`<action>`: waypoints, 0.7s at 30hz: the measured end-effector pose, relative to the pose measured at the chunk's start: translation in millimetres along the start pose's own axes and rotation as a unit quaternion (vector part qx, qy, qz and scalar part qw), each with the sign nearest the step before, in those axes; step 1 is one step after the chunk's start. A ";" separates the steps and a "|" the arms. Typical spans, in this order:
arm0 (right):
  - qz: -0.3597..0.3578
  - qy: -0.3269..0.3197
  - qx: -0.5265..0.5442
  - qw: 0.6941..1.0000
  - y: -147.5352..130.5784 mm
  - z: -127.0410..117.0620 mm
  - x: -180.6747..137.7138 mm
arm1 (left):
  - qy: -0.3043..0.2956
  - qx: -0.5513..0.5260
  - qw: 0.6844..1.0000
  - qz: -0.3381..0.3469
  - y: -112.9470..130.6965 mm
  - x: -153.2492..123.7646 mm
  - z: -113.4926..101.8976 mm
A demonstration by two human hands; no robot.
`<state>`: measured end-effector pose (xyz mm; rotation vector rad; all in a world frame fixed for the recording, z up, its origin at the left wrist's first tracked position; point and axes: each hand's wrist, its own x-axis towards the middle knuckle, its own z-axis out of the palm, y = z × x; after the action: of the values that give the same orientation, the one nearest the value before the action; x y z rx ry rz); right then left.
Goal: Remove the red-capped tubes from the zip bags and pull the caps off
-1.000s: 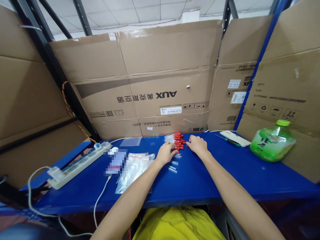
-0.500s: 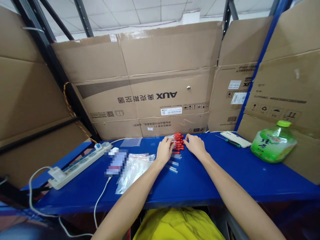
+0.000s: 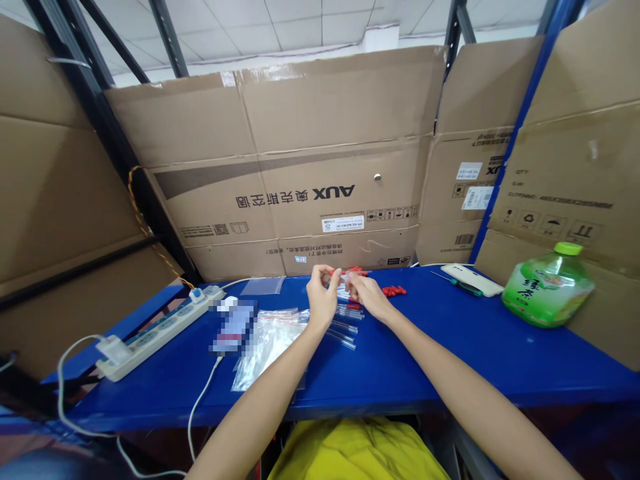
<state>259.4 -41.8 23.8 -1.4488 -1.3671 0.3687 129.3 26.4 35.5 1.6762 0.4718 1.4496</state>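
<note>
My left hand [image 3: 323, 292] and my right hand [image 3: 364, 293] are raised together just above the blue table [image 3: 440, 353], fingers pinched around a bundle of clear tubes with red caps [image 3: 345, 279]. A few loose red caps [image 3: 394, 291] lie on the table just right of my right hand. More clear tubes [image 3: 345, 330] lie on the table below my hands. Clear plastic bags [image 3: 265, 337] lie to the left of my left forearm.
A white power strip [image 3: 160, 321] with a cable runs along the left. A green drink bottle [image 3: 547, 285] lies at the right, a white device [image 3: 473, 278] behind it. Cardboard sheets [image 3: 300, 160] wall off the back and sides. A blurred-out object [image 3: 234, 323] lies beside the bags.
Both hands have come together and lifted off the table with a bundle of red-capped tubes. A few red caps now lie uncovered to the right.
</note>
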 end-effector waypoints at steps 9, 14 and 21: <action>-0.025 0.201 -0.086 0.976 2.6 -10.5 1.9 | -0.147 0.082 0.986 0.009 -8.7 -8.8 5.5; -0.064 0.170 -0.160 0.970 1.8 -6.2 0.1 | -0.254 0.139 0.955 0.058 -5.4 -10.3 2.4; -0.032 0.125 -0.306 0.943 -4.8 -1.5 -4.1 | -0.294 0.141 0.945 0.036 -6.0 -10.4 1.7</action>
<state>256.8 -47.1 26.6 -1.8683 -1.3728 -0.3114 129.7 21.4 24.4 2.2640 0.2894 0.8811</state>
